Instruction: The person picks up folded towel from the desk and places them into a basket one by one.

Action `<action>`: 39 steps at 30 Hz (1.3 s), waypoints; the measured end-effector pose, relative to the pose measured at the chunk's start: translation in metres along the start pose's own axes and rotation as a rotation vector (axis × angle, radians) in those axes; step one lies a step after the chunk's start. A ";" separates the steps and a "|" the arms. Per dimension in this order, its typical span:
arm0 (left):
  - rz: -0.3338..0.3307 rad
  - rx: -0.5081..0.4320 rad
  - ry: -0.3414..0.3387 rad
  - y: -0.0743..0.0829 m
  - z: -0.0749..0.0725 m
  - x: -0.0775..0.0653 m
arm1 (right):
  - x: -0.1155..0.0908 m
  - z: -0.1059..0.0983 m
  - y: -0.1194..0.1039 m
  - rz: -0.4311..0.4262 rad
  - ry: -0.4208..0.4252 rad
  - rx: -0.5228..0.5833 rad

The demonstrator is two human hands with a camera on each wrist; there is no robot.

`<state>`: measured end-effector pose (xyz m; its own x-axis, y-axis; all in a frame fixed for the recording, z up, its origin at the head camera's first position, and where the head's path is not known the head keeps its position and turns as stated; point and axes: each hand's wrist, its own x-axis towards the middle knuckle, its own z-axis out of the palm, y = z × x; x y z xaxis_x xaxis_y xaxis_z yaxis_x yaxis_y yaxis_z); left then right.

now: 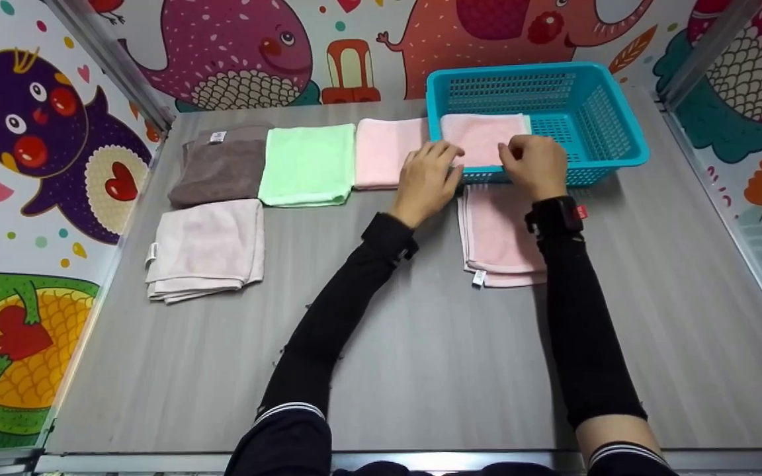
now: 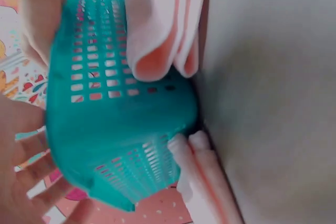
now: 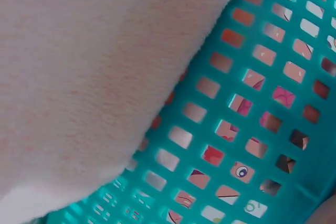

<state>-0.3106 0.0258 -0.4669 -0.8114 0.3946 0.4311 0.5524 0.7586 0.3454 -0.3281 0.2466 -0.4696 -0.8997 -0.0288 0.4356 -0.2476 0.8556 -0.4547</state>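
Observation:
A folded pink towel (image 1: 480, 132) lies inside the left part of the turquoise basket (image 1: 629, 142). My right hand (image 1: 538, 162) reaches over the front rim with curled fingers and pinches this towel near its front right edge; its fingertips are partly hidden. In the right wrist view, the towel's fuzzy surface (image 3: 94, 77) fills the left side. My left hand (image 1: 424, 178) is at the basket's front left corner, its fingers straight and spread along the rim. Another folded pink towel (image 1: 503, 238) lies before the basket, partly under my right forearm.
Left of the basket, a pink towel (image 1: 384, 152), a green towel (image 1: 308, 164) and a brown towel (image 1: 222, 165) lie folded in a row. A pale pink towel (image 1: 209, 248) sits before the brown one. Painted panels (image 1: 235, 53) enclose the grey table (image 1: 421, 370).

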 end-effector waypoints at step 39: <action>-0.594 0.081 -0.015 -0.212 -0.204 -0.153 | -0.002 -0.001 -0.004 0.085 -0.009 0.006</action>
<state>-0.2649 -0.3012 -0.4359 -0.9798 -0.1025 0.1719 -0.0125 0.8885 0.4587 -0.3253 0.2443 -0.4675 -0.9207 0.0396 0.3883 -0.1718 0.8522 -0.4942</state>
